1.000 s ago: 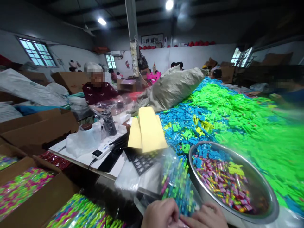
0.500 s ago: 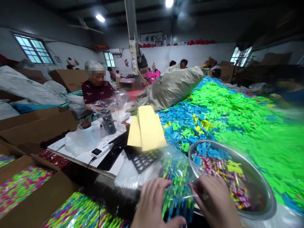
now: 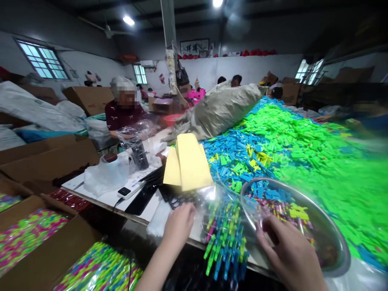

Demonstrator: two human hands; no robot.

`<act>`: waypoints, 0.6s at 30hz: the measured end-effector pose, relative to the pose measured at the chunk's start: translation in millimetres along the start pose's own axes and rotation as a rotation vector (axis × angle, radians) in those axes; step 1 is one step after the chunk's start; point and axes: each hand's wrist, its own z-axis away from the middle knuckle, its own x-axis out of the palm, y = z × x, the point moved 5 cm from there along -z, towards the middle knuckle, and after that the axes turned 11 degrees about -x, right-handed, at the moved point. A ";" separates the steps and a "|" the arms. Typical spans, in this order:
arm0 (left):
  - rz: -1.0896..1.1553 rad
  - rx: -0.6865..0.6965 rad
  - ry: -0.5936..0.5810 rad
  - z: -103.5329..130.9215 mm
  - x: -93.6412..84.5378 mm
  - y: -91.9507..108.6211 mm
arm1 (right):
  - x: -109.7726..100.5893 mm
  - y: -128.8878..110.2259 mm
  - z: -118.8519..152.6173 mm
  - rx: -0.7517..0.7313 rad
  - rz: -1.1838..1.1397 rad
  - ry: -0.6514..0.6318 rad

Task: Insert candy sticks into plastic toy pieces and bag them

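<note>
Between my hands hangs a clear plastic bag (image 3: pixel 209 220) around a bundle of green, blue and yellow plastic clips (image 3: pixel 226 242), at the table's near edge. My left hand (image 3: pixel 180 222) is closed, fingertips pinching the bag's left side. On the other side, my right hand (image 3: pixel 283 240) pinches the bag's right edge between thumb and fingers, in front of a metal bowl (image 3: pixel 339 238). Inside the bowl lie blue and yellow pieces and many small pink ones. A black perforated plate (image 3: pixel 172 200) is partly hidden behind my left hand.
Yellow cards (image 3: pixel 194 163) lie beyond the bag. A large heap of green and blue pieces (image 3: pixel 281 137) covers the right side, with a grey sack (image 3: pixel 222 109) behind. Cartons of bagged pieces (image 3: pixel 97 268) stand lower left. A co-worker (image 3: pixel 125 113) sits across the table.
My left hand has moved up and left from the bag's lower part to its upper left side. My right hand has shifted slightly right, and the bag is spread wider.
</note>
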 end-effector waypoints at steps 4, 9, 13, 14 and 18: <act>0.034 -0.099 -0.034 -16.0 -1.0 -5.7 | 10.8 28.6 -0.3 0.256 0.023 -0.123; 0.023 -0.081 0.003 -10.5 -6.1 15.9 | -6.9 43.2 -9.3 0.474 -0.243 0.055; 0.410 -0.080 -0.040 -12.5 1.0 17.5 | -0.2 50.4 -20.5 0.544 -0.364 0.048; 0.607 -0.084 -0.040 -16.0 1.1 15.9 | 7.1 52.3 -26.3 0.526 -0.335 0.030; 1.316 -0.101 0.105 -32.7 -10.8 9.8 | 45.4 58.6 -61.0 0.501 -0.198 -0.007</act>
